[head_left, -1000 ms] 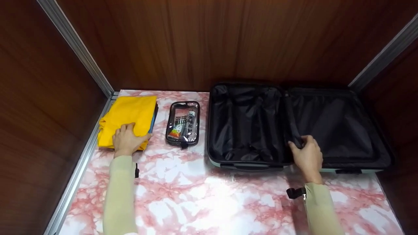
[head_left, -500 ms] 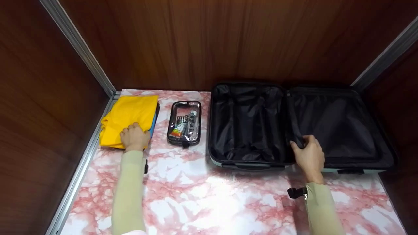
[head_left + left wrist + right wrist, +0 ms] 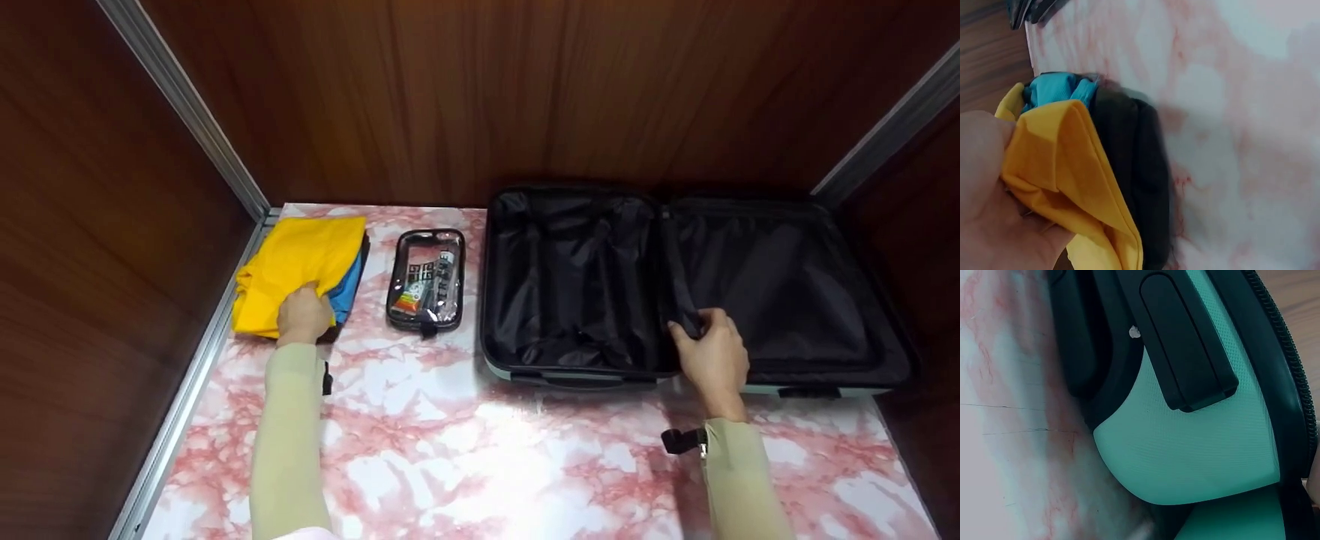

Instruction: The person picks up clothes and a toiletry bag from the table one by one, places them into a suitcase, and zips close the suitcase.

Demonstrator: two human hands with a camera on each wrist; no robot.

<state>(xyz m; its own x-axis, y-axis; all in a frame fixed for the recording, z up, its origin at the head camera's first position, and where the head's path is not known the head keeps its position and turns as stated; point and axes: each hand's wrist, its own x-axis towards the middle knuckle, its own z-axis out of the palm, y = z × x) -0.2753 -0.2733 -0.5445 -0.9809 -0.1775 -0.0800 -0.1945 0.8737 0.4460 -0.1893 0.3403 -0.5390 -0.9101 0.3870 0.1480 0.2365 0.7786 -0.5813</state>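
My left hand (image 3: pixel 304 315) grips the near edge of a folded yellow garment (image 3: pixel 300 251) on top of a pile at the left. A blue garment (image 3: pixel 345 294) shows beneath it. In the left wrist view, the gripped yellow fold is lifted, and a dark garment (image 3: pixel 1123 135) lies lowest. At the right, my right hand (image 3: pixel 714 360) pinches the black fabric flap (image 3: pixel 681 292) along the middle of an open suitcase (image 3: pixel 486 300). The right wrist view looks at the suitcase's mint-green shell (image 3: pixel 1196 455); that hand's fingers are out of sight there.
Between pile and suitcase lies a clear travel pouch (image 3: pixel 426 281) with black trim and small tubes inside. Brown wood-look walls (image 3: pixel 450 105) enclose the back and both sides. The tabletop (image 3: pixel 450 450) has a pink-and-white marbled surface.
My left hand has gone from lying spread on the yellow garment to gripping its near edge and lifting it, baring more of the blue one. My right hand stays on the flap.
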